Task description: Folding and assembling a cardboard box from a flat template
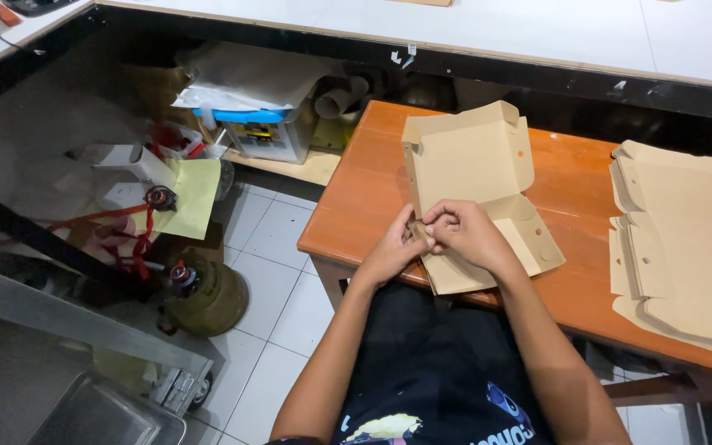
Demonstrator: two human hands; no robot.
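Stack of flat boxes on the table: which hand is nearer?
Right. The right hand is on the half-folded box, nearer the stack; the left hand sits beyond it.

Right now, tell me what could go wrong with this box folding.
1. Both the left hand and right hand pinch one corner of the half-folded cardboard box; the thin flap could crease or tear.
2. The box overhangs the wooden table edge and might slip off.
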